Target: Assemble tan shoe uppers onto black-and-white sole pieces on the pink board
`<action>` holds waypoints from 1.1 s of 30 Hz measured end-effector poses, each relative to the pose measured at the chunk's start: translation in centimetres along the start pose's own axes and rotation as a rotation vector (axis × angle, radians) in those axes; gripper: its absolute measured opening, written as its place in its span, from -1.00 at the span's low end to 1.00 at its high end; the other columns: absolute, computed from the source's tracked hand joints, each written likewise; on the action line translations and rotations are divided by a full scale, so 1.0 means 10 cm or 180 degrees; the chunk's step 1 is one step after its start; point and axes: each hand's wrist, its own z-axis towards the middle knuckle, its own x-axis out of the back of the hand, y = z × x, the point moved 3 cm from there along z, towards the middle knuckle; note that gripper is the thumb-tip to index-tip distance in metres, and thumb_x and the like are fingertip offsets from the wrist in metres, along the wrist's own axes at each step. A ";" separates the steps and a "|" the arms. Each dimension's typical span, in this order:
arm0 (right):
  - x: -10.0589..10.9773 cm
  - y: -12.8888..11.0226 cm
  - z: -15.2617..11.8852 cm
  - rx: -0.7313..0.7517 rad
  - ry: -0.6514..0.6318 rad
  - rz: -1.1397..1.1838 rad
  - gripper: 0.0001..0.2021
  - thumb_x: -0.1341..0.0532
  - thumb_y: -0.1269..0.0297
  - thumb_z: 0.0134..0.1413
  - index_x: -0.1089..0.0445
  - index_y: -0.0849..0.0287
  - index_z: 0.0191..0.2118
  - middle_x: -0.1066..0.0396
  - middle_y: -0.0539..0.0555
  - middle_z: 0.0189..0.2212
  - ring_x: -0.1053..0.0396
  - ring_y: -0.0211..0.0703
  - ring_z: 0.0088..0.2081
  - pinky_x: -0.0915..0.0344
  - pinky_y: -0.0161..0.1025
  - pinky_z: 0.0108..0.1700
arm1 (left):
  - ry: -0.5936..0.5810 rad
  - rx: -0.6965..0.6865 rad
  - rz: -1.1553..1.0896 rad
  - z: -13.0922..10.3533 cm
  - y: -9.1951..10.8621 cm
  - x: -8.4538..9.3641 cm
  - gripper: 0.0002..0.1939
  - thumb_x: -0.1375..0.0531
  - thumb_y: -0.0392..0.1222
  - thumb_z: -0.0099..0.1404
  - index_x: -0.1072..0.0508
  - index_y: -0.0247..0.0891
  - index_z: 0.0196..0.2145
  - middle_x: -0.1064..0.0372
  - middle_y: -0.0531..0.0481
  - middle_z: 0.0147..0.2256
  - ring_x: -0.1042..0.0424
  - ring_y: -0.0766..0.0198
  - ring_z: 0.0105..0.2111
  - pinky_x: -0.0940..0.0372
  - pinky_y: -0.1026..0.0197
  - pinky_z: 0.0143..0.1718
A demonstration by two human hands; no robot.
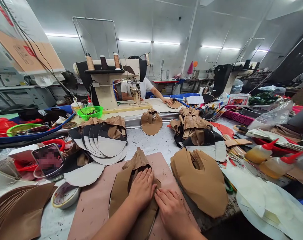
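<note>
sewing workshop, industrial sewing machine [135, 91], thread spools [116, 62], cut brown pieces [199, 181], glue bottles [279, 164]

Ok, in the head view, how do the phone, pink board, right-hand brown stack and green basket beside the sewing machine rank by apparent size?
Pink board, though partly covered
Brown stack
Phone
Green basket

- Left hand [142, 186]: bare, palm down, fingers [147, 177] extended forward and lying close together.
- Left thumb [154, 190]: held out from the fingers, toward the right hand [170, 206].
- Left forearm [117, 220]: bare, rising from the bottom edge and slanting forward and rightward.
- Right hand: bare, back uppermost, fingers extended, slightly bent, directed forward and leftward.
- Right wrist [185, 230]: low in view, behind its hand.
- Relative position: left hand farther forward; right fingertips [157, 192] just beside left thumb.
</note>
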 end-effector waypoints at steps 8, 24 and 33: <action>-0.15 0.03 -0.06 -0.0158 -0.0402 0.0009 -0.58 -0.08 0.41 0.00 -0.29 0.22 0.05 -0.36 0.14 0.01 -0.24 -0.11 0.05 -0.03 -0.19 0.13 | -0.0176 0.0050 -0.0012 0.05 0.00 0.03 -0.55 0.03 -0.11 0.31 -0.28 -0.34 0.10 -0.18 -0.20 0.13 -0.20 0.00 0.10 -0.15 -0.06 0.03; -0.17 -0.18 1.28 0.0034 -0.1615 0.1096 -0.64 -0.05 0.32 0.12 -0.25 0.22 0.05 -0.24 0.20 0.09 -0.16 -0.02 0.10 -0.06 -0.11 0.09 | -0.0218 0.0238 0.0031 -1.39 -0.13 0.25 -0.27 -0.08 0.05 0.26 0.12 -0.24 0.26 0.05 -0.16 0.23 0.03 -0.05 0.20 -0.08 -0.16 0.11; -0.22 -0.66 1.16 0.0524 -0.2078 0.1390 -0.94 -0.14 0.44 -0.13 -0.32 0.19 -0.44 -0.39 0.07 -0.40 -0.28 -0.18 -0.37 -0.08 -0.31 -0.40 | 0.0079 0.0872 -0.0090 -1.66 -0.12 0.12 -0.33 -0.01 -0.24 0.30 0.21 -0.19 0.28 0.05 -0.15 0.22 -0.17 0.05 0.12 -0.25 0.03 0.02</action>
